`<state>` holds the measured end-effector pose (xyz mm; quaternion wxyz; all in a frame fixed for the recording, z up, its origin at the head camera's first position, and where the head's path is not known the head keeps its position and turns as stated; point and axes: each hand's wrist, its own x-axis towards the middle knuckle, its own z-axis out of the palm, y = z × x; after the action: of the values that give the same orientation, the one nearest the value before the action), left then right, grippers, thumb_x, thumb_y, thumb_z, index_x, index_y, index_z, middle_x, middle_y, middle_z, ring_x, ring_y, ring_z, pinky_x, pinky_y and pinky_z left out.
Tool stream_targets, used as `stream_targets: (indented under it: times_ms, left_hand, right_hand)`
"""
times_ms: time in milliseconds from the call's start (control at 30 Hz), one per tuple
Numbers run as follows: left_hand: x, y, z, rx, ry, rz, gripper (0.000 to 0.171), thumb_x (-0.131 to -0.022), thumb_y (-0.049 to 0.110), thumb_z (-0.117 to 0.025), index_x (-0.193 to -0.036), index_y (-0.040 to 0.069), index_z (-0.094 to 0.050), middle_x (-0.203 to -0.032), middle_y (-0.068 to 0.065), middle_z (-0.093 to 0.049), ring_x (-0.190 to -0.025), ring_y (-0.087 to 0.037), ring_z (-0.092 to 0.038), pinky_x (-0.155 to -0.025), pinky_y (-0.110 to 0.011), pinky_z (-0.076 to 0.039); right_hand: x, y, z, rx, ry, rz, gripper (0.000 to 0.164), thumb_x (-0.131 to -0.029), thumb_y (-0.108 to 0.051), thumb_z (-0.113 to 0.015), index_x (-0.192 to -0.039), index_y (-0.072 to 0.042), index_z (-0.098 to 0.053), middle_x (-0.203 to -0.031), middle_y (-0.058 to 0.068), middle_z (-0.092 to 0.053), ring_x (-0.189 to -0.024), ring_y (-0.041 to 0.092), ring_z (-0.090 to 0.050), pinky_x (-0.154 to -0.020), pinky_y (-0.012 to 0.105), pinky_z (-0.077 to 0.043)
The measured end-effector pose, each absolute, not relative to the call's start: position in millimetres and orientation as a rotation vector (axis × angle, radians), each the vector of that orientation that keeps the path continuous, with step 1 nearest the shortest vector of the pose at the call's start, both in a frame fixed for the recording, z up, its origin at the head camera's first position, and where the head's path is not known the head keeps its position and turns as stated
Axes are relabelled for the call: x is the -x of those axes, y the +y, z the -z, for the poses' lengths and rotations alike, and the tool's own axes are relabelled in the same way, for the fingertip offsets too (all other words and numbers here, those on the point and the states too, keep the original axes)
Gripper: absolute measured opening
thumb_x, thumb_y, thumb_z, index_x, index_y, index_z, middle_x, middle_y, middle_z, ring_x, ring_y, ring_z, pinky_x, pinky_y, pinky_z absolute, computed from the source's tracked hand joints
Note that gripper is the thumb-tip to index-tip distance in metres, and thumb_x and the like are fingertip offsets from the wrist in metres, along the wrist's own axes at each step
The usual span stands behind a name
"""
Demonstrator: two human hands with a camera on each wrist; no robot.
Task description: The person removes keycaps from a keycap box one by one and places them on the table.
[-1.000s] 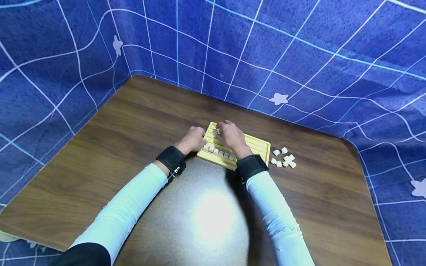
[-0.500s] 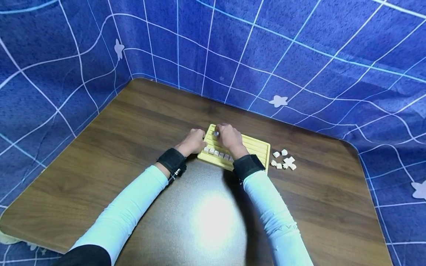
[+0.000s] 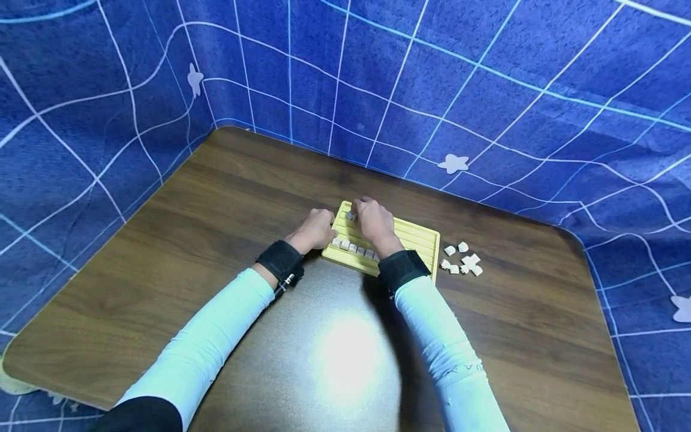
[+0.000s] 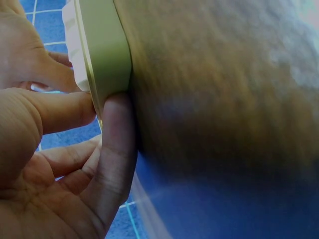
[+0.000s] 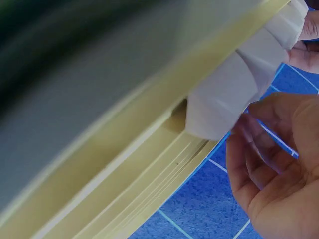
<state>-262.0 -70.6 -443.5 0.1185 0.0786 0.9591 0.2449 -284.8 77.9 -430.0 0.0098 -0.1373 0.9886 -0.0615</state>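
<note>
A shallow yellow tray (image 3: 418, 240) with long raised ridges lies on the table in the head view. My left hand (image 3: 313, 229) grips its left end; the thumb (image 4: 70, 110) is at the rim and a finger (image 4: 118, 144) runs along the outer side. At the far left corner, my right hand (image 3: 375, 221) pinches a small keycap (image 3: 349, 215), partly covered by the fingertips. Along the near ridge sits a row of white keycaps (image 3: 353, 248), its right end hidden by the right wrist. The right wrist view shows white keycaps (image 5: 219, 99) close up, standing side by side on the tray.
Several loose white keycaps (image 3: 465, 264) lie scattered on the wooden table (image 3: 540, 288) just right of the tray. A blue curtain (image 3: 410, 78) with white lines and stars hangs behind and beside the table. Bright glare (image 3: 345, 354) covers the near tabletop.
My right hand's fingers have drawn in more tightly at the keycap, and its wrist has shifted slightly left. The left hand keeps its grip on the tray.
</note>
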Motion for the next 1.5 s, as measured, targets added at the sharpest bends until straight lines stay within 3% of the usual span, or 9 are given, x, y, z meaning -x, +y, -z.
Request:
stream_targets:
  times_ms: [167,333,533,800,1067,1233,1500]
  left_hand:
    - [262.3,-71.5,444.2,-0.236,2.822,-0.731,0.014,-0.093,0.018,-0.064,-0.094,0.004,-0.063,-0.102,-0.012,-0.064,-0.096,-0.026,-0.059,-0.085,-0.038,-0.049]
    - [262.6,-71.7,443.3,-0.25,2.825,-0.724,0.014,-0.094,0.017,-0.063,-0.091,0.003,-0.062,-0.097,-0.011,-0.062,-0.09,-0.024,-0.056,-0.08,-0.037,-0.047]
    - [263.1,-70.0,444.3,-0.252,2.826,-0.72,0.014,-0.093,0.018,-0.063,-0.092,0.004,-0.063,-0.101,-0.012,-0.064,-0.094,-0.025,-0.058,-0.084,-0.038,-0.049]
    - [262.6,-68.8,443.5,-0.239,2.79,-0.749,0.015,-0.095,0.018,-0.061,-0.098,0.002,-0.063,-0.105,-0.013,-0.063,-0.094,-0.024,-0.056,-0.084,-0.037,-0.048]
    - [263.4,-71.1,443.8,-0.223,2.752,-0.758,0.017,-0.097,0.018,-0.059,-0.104,0.003,-0.063,-0.108,-0.012,-0.062,-0.094,-0.022,-0.054,-0.083,-0.034,-0.046]
    - [264.2,-72.3,444.3,-0.204,2.75,-0.767,0.015,-0.097,0.018,-0.059,-0.1,0.003,-0.063,-0.1,-0.01,-0.06,-0.088,-0.022,-0.053,-0.078,-0.032,-0.045]
    - [264.8,-70.2,443.7,-0.213,2.759,-0.756,0.014,-0.096,0.017,-0.059,-0.096,0.004,-0.062,-0.098,-0.011,-0.058,-0.087,-0.023,-0.053,-0.077,-0.033,-0.045]
  right_hand:
    - [285.6,76.1,432.0,0.51,3.047,0.13,0.035,-0.093,-0.012,-0.06,-0.127,-0.022,-0.062,-0.127,0.001,-0.061,-0.106,0.028,-0.067,-0.078,0.044,-0.057]
    - [285.6,75.8,432.8,0.554,3.042,0.114,0.031,-0.095,-0.01,-0.057,-0.121,-0.022,-0.068,-0.12,-0.001,-0.063,-0.106,0.026,-0.067,-0.078,0.041,-0.057]
    - [284.7,77.1,433.3,0.5,3.069,0.162,0.025,-0.094,-0.011,-0.059,-0.115,-0.021,-0.069,-0.113,0.001,-0.063,-0.098,0.027,-0.068,-0.075,0.043,-0.057]
    - [283.0,91.0,425.9,0.448,3.071,0.274,0.031,-0.094,-0.004,-0.056,-0.12,-0.019,-0.067,-0.121,0.004,-0.063,-0.1,0.03,-0.067,-0.078,0.047,-0.056]
    - [278.5,113.8,413.8,0.449,3.142,0.323,0.013,-0.094,-0.012,-0.058,-0.102,-0.013,-0.068,-0.107,0.006,-0.066,-0.096,0.03,-0.068,-0.073,0.049,-0.056]
    - [275.0,129.6,412.0,0.4,3.133,0.364,0.018,-0.094,-0.007,-0.051,-0.096,-0.013,-0.069,-0.101,0.003,-0.064,-0.092,0.025,-0.066,-0.074,0.045,-0.054]
    - [273.6,149.5,415.1,0.33,3.089,0.368,0.018,-0.095,-0.014,-0.058,-0.108,-0.017,-0.07,-0.118,0.004,-0.065,-0.104,0.028,-0.066,-0.082,0.049,-0.054]
